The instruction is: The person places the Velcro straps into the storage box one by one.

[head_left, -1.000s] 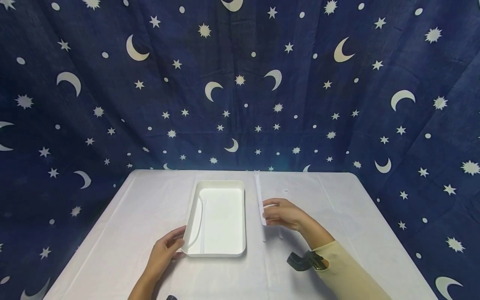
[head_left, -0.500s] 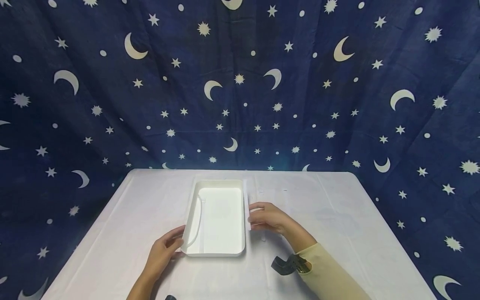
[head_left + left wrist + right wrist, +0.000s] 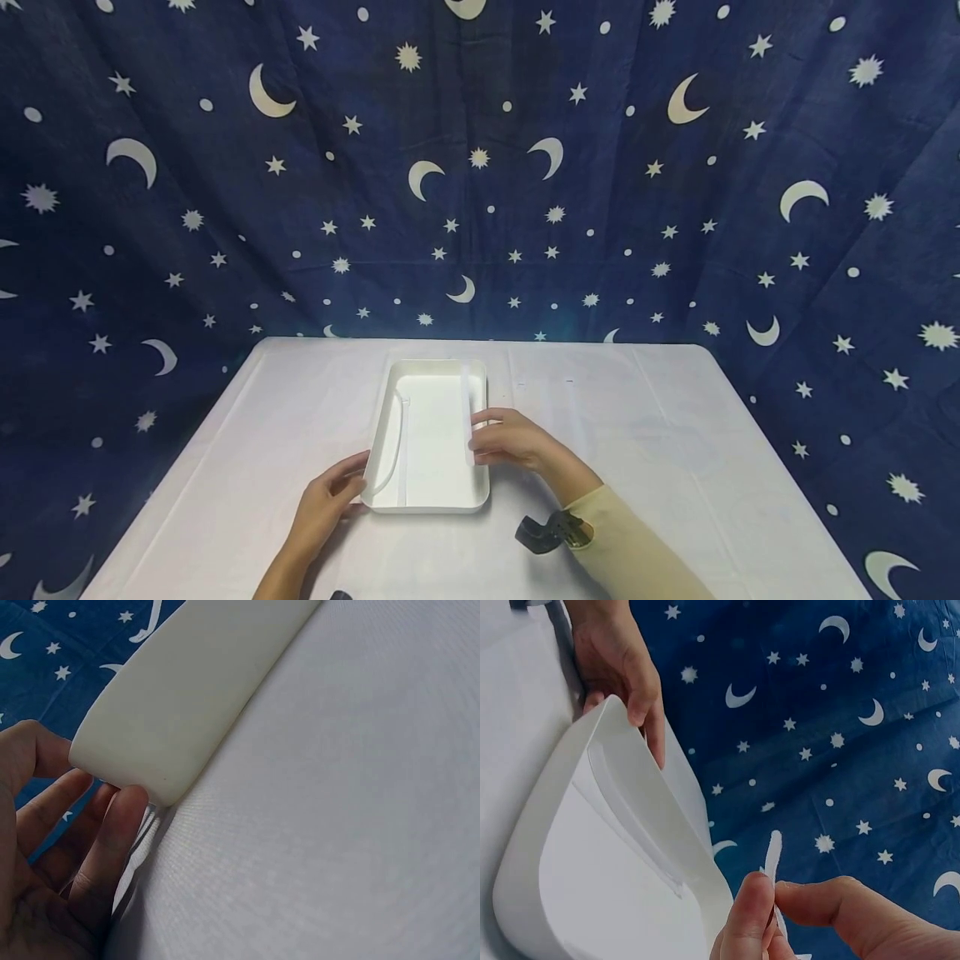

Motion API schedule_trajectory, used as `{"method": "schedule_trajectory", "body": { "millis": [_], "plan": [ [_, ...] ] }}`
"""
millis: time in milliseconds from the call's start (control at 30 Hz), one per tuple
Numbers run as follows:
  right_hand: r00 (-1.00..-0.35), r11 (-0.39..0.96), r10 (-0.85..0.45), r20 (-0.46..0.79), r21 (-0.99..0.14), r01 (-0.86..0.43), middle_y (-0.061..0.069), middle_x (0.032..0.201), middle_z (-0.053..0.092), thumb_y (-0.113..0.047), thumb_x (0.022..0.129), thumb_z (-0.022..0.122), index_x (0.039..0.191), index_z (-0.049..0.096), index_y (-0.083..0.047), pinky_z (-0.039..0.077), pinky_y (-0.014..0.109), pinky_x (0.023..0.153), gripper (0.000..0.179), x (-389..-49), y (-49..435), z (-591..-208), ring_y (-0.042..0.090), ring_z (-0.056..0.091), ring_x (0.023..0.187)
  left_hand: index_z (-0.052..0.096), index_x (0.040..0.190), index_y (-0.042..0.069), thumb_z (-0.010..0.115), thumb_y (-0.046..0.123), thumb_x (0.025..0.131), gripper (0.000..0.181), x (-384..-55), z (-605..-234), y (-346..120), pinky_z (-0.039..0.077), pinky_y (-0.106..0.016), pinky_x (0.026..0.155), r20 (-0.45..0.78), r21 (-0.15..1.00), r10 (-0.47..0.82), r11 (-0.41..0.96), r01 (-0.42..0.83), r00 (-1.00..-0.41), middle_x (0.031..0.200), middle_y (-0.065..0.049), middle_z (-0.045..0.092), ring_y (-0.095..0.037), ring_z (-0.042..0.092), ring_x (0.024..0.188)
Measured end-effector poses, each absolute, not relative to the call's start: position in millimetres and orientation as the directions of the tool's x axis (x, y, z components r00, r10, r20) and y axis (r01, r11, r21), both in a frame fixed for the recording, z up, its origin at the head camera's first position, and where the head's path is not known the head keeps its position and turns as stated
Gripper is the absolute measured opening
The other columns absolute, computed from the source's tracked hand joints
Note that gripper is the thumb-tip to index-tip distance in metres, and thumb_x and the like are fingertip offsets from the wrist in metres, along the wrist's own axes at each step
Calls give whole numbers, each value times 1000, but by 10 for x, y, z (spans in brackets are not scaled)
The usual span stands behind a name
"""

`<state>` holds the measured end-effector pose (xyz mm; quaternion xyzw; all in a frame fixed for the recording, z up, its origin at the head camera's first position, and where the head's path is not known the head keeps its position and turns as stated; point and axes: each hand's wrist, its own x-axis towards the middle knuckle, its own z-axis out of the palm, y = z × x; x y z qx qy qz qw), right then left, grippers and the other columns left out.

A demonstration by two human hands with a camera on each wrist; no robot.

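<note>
A shallow white rectangular tray lies lengthwise on the table. My left hand grips its near left corner, and in the left wrist view the thumb lies against the tray's outer wall. Above the tray's right side, my right hand pinches a long, thin white strip between thumb and fingers. In the right wrist view the strip's end sticks up past the fingertips. Inside the tray, along the left wall, lies a slim curved white strip.
A white cloth covers the table. Small dark marks show on it right of the tray, beside faint pale strips that are hard to make out. Behind hangs a dark blue curtain with moons and stars.
My right hand has carried the white strip leftward, from over the table right of the tray to above the tray's right side. The left hand and tray have stayed put.
</note>
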<state>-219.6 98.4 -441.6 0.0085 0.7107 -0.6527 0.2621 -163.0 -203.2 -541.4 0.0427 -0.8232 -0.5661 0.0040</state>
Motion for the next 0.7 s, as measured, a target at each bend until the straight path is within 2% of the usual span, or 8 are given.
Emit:
{"method": "schedule_trajectory", "body": {
  "millis": [500,700],
  "plan": [
    [-854,134,-348,-387,-922,363,13,86,64,7,76,68,130,51,9,64,31,71,57,-2110,683,-4558,14,67,66,58,135,10,67,22,91,47,-1627,-5438,-2045,62,-26,74,-42,942,-72,330,-63,-997,135,-16,60,-36,64,115],
    [-849,158,-362,-386,-922,352,10,77,63,7,73,67,130,51,10,63,28,67,59,-2085,632,-4647,12,65,59,58,136,10,67,22,91,47,-1630,-5432,-2042,62,-25,72,-45,942,-71,328,-66,-996,136,-17,60,-36,64,115]
  ]
}}
